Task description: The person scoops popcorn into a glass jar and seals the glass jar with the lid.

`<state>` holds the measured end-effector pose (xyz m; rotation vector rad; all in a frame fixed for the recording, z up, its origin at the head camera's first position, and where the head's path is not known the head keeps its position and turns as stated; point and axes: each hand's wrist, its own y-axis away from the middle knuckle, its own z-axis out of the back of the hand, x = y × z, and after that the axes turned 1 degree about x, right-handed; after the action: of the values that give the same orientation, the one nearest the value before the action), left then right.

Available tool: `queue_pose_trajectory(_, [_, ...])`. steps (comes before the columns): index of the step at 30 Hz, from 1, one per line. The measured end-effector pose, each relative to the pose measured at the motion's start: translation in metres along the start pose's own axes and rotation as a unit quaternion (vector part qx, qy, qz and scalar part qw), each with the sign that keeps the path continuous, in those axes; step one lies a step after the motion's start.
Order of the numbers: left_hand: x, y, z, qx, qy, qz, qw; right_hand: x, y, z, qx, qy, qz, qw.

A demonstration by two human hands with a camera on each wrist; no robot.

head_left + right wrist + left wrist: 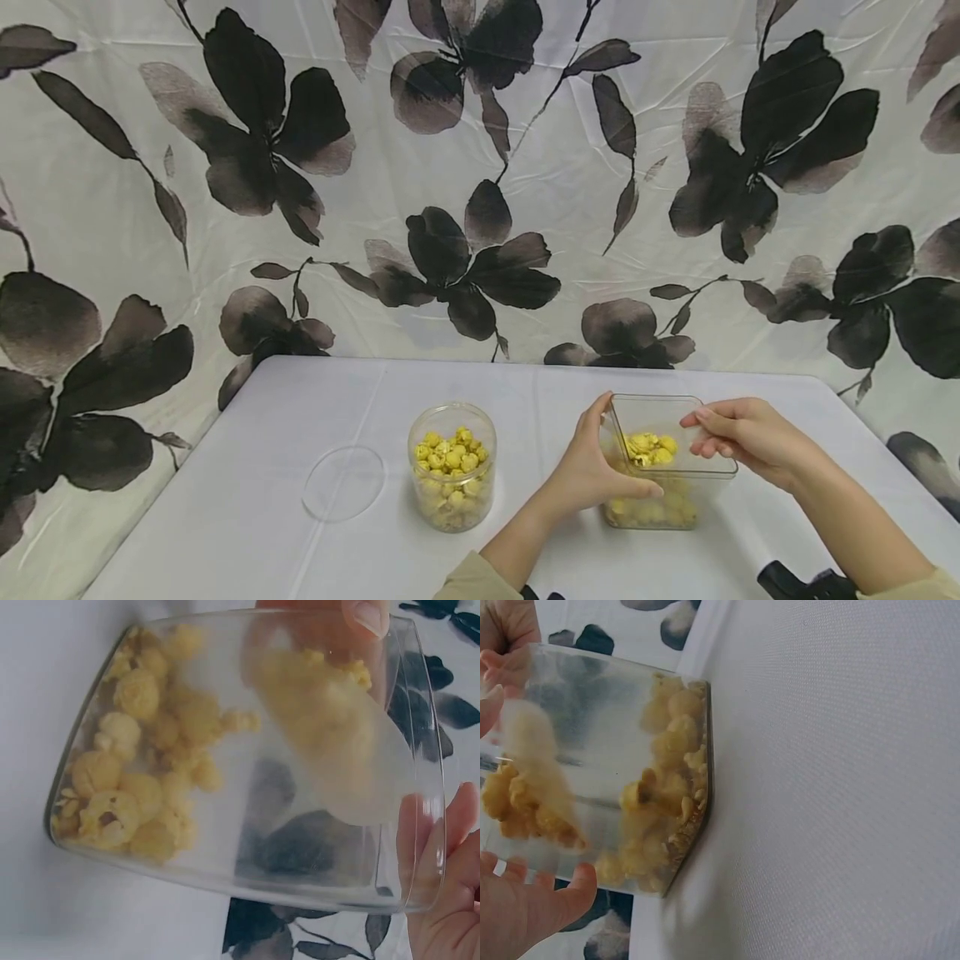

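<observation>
A clear square-rimmed container point(626, 518) with yellow popcorn in its bottom stands on the table, seen close in both wrist views. My left hand point(581, 471) grips its left side, thumb across the front and fingers behind. My right hand point(750, 437) is at the right of the rim, fingertips pinching what looks like the handle of a translucent scoop point(360, 772). The scoop is inside the container, above the lower popcorn, with a heap of popcorn point(651, 450) on it. Its handle is hard to make out through the clear wall.
Left of the container stands a round clear jar point(452, 521) filled with popcorn, its top uncovered. A clear round lid point(343, 485) lies flat farther left. The white-covered table point(217, 508) ends at a floral cloth point(465, 167) hanging behind it.
</observation>
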<state>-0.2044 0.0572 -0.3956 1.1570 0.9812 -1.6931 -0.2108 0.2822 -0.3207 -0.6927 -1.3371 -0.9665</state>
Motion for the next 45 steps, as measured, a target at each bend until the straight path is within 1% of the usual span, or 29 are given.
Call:
queue_pose_trajectory(3, [0.001, 0.0, 0.001, 0.0, 0.002, -0.003, 1.0, -0.003, 0.004, 0.003, 0.003, -0.035, 0.009, 0.999])
queue_pose_trajectory(6, [0.001, -0.001, 0.001, 0.0, 0.003, -0.004, 1.0, -0.005, 0.006, 0.005, -0.002, -0.052, 0.012, 0.999])
queue_pose_trajectory(9, [0.001, -0.001, 0.001, 0.0, 0.003, -0.003, 1.0, -0.006, 0.006, 0.005, -0.011, -0.053, 0.017, 0.998])
queue_pose_trajectory(13, [0.001, 0.0, 0.001, 0.003, 0.006, 0.0, 1.0, -0.007, 0.004, 0.005, -0.031, -0.037, 0.021, 0.999])
queue_pose_trajectory(16, [0.002, 0.0, 0.0, 0.007, 0.01, 0.0, 0.9999, -0.005, 0.001, 0.003, -0.054, -0.036, 0.013, 0.998])
queue_pose_trajectory(19, [0.002, 0.001, 0.0, 0.01, 0.012, -0.003, 0.9999, -0.004, -0.002, 0.002, -0.075, -0.047, 0.001, 0.996])
queue_pose_trajectory(23, [0.002, 0.0, 0.0, 0.01, 0.012, -0.007, 0.9999, -0.002, -0.004, 0.001, -0.086, -0.056, -0.007, 0.995])
queue_pose_trajectory(28, [0.001, -0.001, 0.0, 0.006, 0.002, -0.007, 1.0, -0.003, -0.005, 0.005, -0.066, -0.068, -0.001, 0.995])
queue_pose_trajectory(32, [0.001, -0.002, 0.001, 0.01, -0.003, -0.002, 0.9999, -0.005, -0.003, 0.011, -0.034, -0.084, 0.009, 0.996])
queue_pose_trajectory(37, [0.0, -0.002, 0.002, 0.015, -0.007, 0.002, 0.9999, -0.007, 0.0, 0.017, 0.005, -0.115, 0.015, 0.993])
queue_pose_trajectory(45, [0.001, 0.0, 0.001, 0.013, -0.001, -0.002, 0.9999, -0.009, 0.005, 0.02, 0.034, -0.119, 0.019, 0.992])
